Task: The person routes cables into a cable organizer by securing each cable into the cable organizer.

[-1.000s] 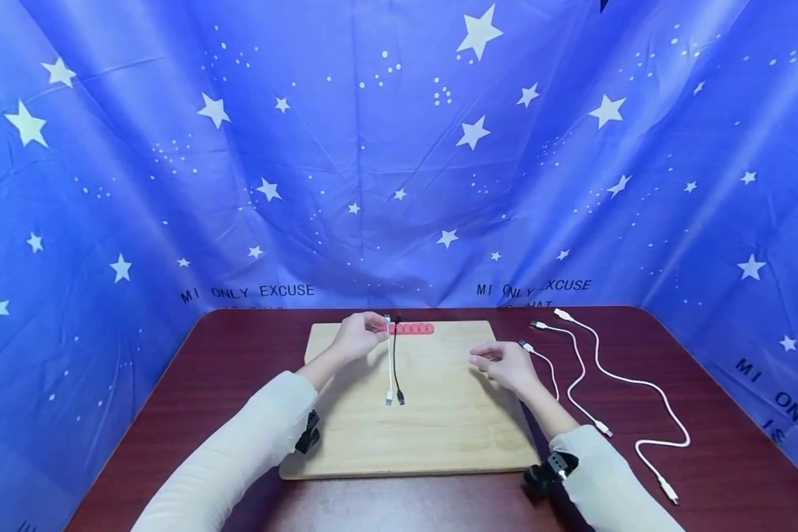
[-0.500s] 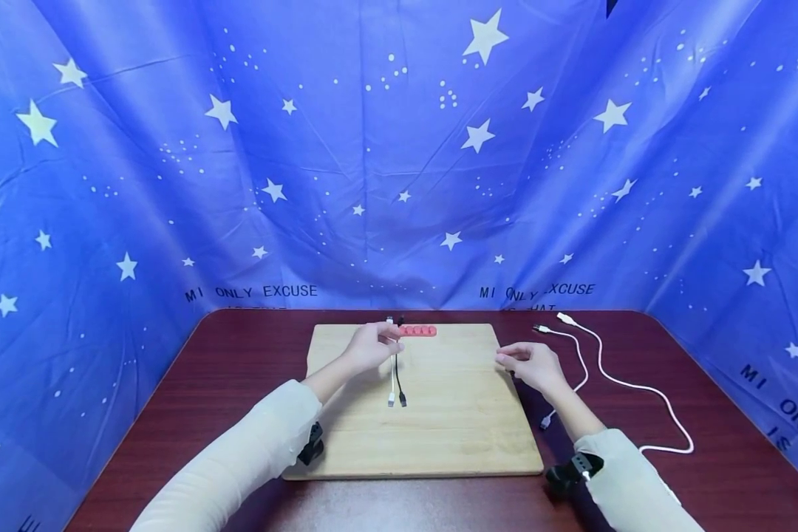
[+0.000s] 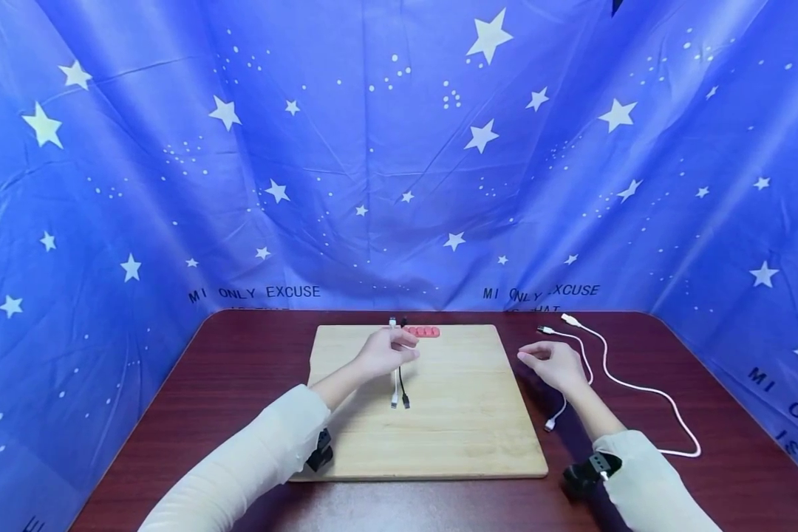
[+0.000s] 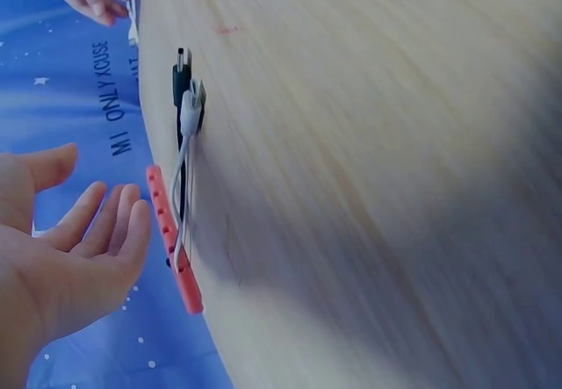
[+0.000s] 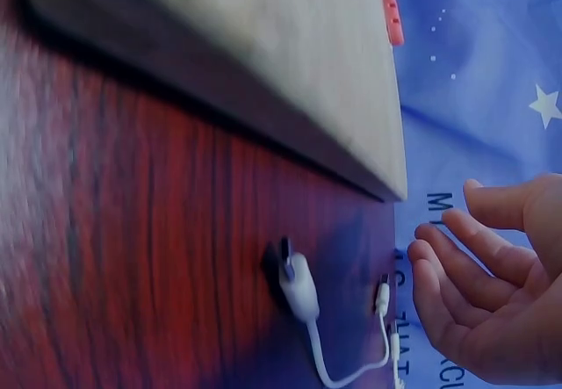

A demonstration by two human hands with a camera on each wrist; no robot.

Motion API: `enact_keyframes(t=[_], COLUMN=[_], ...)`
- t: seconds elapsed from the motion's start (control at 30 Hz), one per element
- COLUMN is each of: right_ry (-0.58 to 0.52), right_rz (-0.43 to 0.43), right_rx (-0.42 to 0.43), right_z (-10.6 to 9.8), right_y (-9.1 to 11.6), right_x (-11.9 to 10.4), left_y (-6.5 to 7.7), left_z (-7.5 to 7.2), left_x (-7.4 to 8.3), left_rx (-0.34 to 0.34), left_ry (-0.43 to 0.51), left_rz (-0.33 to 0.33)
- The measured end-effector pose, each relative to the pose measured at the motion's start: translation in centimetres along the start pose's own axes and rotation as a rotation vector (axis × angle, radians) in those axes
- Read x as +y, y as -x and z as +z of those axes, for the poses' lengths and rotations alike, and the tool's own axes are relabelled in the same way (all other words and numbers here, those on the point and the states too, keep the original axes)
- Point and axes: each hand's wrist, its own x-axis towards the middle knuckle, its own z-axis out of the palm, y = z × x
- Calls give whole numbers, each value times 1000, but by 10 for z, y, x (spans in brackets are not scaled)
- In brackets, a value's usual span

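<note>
Over the wooden board, my left hand hovers with loosely bent fingers and nothing in them. A red cable holder sits at the board's far edge, partly hidden by that hand in the head view. A white cable and a black cable run from the holder, their plugs pointing toward me. Past the board's right edge, my right hand is held above the table, its fingers half curled and holding nothing. Beneath it lies a short white cable, partly covered by the hand in the head view.
Two more white cables lie to the right, one behind the right hand and a longer one curving toward the right sleeve. The dark red table surrounds the board. A blue starry curtain encloses the back and sides.
My right hand has moved right, from over the board to above the short white cable. My left hand has shifted right and slightly nearer, across the two held cables. The head view has shifted slightly.
</note>
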Motion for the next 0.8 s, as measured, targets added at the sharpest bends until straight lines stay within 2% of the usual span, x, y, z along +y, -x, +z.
enact_keyframes(t=[0.37,0.6,0.8], right_ry=[78,105,115], right_rz=[-36,57,98], right_rx=[68,64,33], right_z=[-9,-11,-10], right_y=[-5,-12,-17], right_x=[12,24,30], left_y=[-4,-3,-2], left_z=[9,15,19], left_x=[3,7,12], left_rx=[-16,-41,-57], left_ry=[58,103,110], left_rz=[19,20,-1])
